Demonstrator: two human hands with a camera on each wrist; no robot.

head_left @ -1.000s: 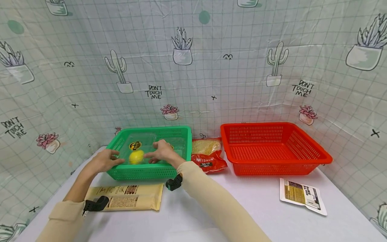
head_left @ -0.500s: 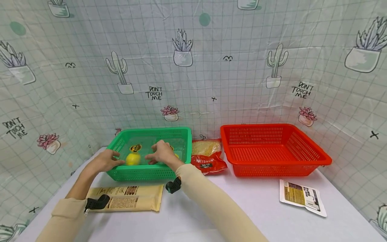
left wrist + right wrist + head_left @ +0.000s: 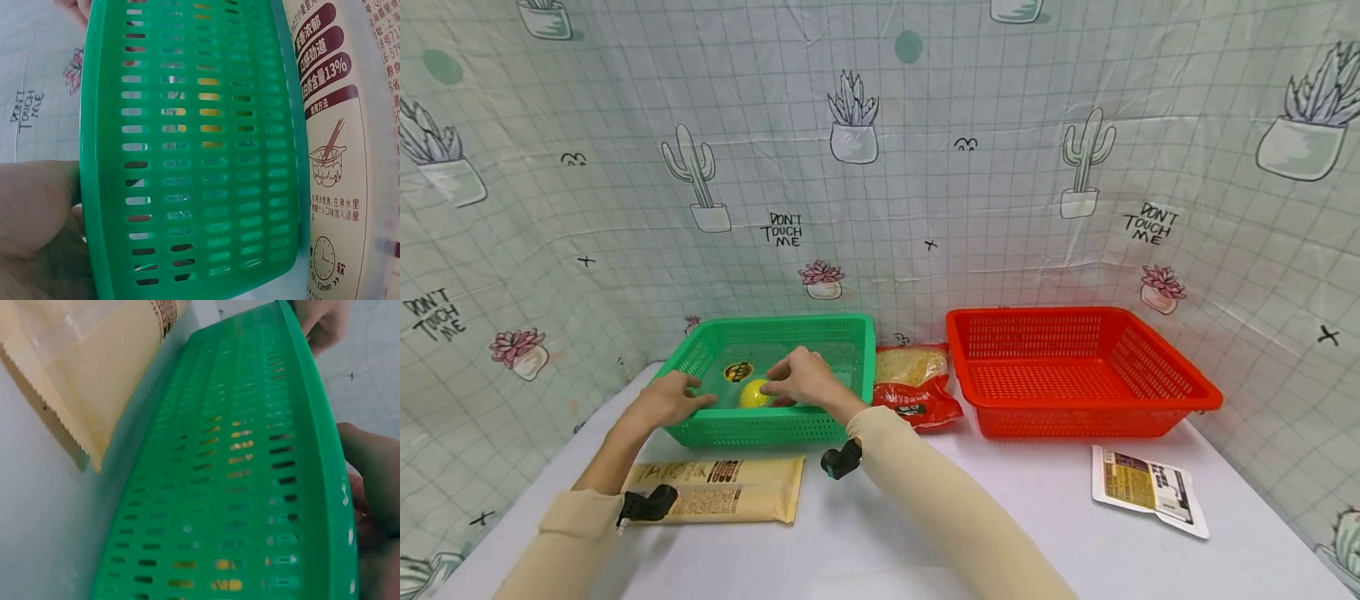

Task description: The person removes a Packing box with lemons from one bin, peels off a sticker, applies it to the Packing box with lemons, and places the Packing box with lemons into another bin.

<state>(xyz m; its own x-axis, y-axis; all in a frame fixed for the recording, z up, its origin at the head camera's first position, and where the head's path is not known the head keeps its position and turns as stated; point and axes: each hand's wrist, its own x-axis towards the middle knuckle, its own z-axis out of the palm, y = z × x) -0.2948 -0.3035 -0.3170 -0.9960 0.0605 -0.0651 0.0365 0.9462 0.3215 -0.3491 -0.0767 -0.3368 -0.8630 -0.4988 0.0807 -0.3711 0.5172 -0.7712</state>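
Note:
A green basket (image 3: 760,429) stands on the left half of the table. Clear plastic packaging with a round black-and-yellow sticker (image 3: 738,372) lies inside it, along with a shiny yellow ball (image 3: 752,394). My right hand (image 3: 805,379) reaches over the front rim, its fingertips right at the ball's right side; I cannot tell whether they pinch it. At the basket's front left corner, my left hand (image 3: 672,400) rests by the rim with loosely bent fingers pointing inward. The left wrist view shows this hand (image 3: 37,219) beside the rim. More yellow (image 3: 226,584) shows through the slots in the right wrist view.
A long beige food packet (image 3: 722,492) lies in front of the green basket. Between the baskets sits a red-and-clear bag (image 3: 916,387). The red basket (image 3: 1075,421) stands at right, with a white-and-brown pouch (image 3: 1150,490) before it. A patterned curtain hangs behind.
The yellow ball has shifted left, then back right to the right hand's fingertips. The sticker sits slightly lower. Both hands stay nearly in place, the left edging slightly right.

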